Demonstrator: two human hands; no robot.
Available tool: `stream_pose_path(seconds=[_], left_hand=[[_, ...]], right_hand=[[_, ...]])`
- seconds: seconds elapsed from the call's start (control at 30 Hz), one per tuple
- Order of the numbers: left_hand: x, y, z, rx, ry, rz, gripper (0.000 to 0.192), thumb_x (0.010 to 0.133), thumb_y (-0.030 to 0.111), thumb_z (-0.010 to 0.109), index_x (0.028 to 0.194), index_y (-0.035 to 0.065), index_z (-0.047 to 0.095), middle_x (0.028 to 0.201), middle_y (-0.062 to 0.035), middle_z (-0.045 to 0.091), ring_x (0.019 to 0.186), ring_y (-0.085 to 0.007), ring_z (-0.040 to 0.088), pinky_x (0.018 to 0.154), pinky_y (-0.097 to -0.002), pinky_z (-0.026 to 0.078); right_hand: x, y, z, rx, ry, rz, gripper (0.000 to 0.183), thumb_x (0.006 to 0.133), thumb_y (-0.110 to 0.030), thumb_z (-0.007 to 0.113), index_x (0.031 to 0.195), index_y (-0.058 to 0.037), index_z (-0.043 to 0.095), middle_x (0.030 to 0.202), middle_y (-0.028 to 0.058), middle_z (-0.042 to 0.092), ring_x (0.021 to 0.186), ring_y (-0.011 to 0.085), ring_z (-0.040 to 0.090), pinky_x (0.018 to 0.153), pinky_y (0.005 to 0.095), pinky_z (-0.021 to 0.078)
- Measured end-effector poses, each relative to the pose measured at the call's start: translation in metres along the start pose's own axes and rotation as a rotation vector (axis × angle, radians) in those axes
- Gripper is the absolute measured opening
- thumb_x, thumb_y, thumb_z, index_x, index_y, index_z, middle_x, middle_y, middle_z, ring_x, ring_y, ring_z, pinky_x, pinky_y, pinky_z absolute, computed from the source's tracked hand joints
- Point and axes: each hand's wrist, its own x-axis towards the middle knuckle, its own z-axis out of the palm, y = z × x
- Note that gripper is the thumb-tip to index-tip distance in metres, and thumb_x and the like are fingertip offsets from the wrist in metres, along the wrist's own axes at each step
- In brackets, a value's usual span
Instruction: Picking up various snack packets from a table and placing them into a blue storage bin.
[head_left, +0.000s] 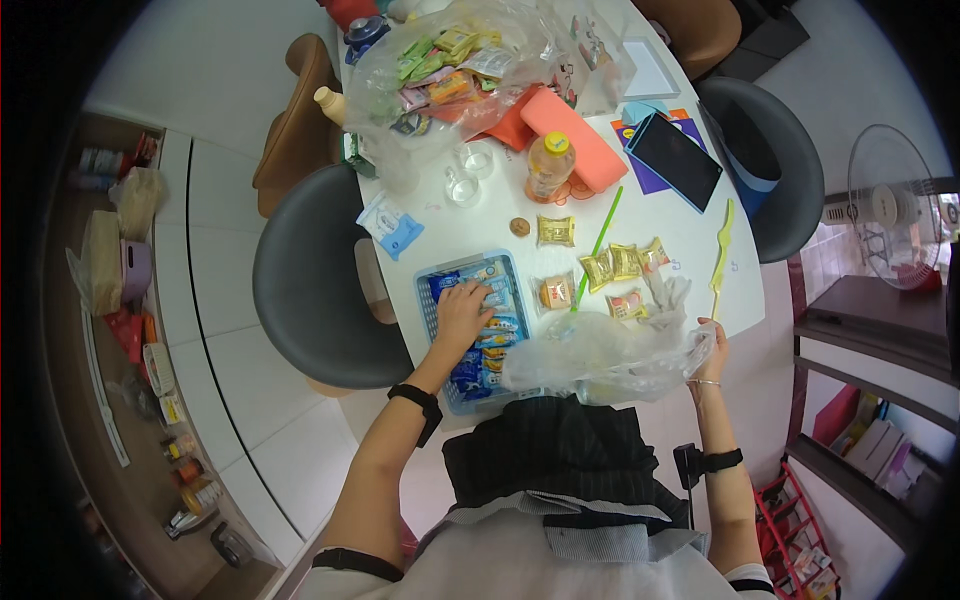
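My left hand (463, 315) reaches into a light blue plastic basket (424, 300) and lies over blue snack packets (501, 330) set in rows. Its fingertips touch light blue packets at the far end; whether they grip one is hidden. At the table's right front edge, my right hand (711, 352) pinches a clear plastic bag (600, 356). The crumpled bag stretches left from there to the basket's edge. Beyond it lie several yellow snack packets (625, 260) and a wrapped round snack (556, 292) in clear film.
A thin green stick (600, 244) and a yellow-green strip (722, 244) lie on the white table (480, 225). Farther back are a capped bottle (550, 166), glass cups (463, 186), a wipes pack (390, 225), a tablet (673, 161) and a large snack-filled bag (450, 67). Chairs (322, 277) flank the table.
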Motion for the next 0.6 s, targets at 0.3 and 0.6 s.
stream_pose_path(seconds=[0.3,0.6], left_hand=[[0.004,-0.004,0.000,-0.077,0.001,-0.014,0.017,0.072,0.014,0.068,0.089,0.0092,0.064,0.088,-0.0029,0.060,0.085,-0.0233,0.056,0.076,-0.0354,0.041],[-0.009,-0.014,0.004,-0.096,-0.150,0.219,0.016,0.070,0.013,0.069,0.084,0.0092,0.064,0.087,-0.0032,0.059,0.085,-0.0231,0.056,0.072,-0.0347,0.042]], right_hand=[[-0.006,0.003,0.000,-0.015,-0.030,0.002,0.017,0.093,-0.015,0.048,0.087,-0.0053,0.060,0.061,-0.0047,0.048,0.051,0.0043,0.043,0.046,0.0197,0.0337],[-0.013,-0.004,0.008,-0.019,-0.053,0.018,0.018,0.094,-0.014,0.045,0.088,-0.0054,0.060,0.063,-0.0038,0.050,0.052,0.0045,0.044,0.047,0.0199,0.0356]])
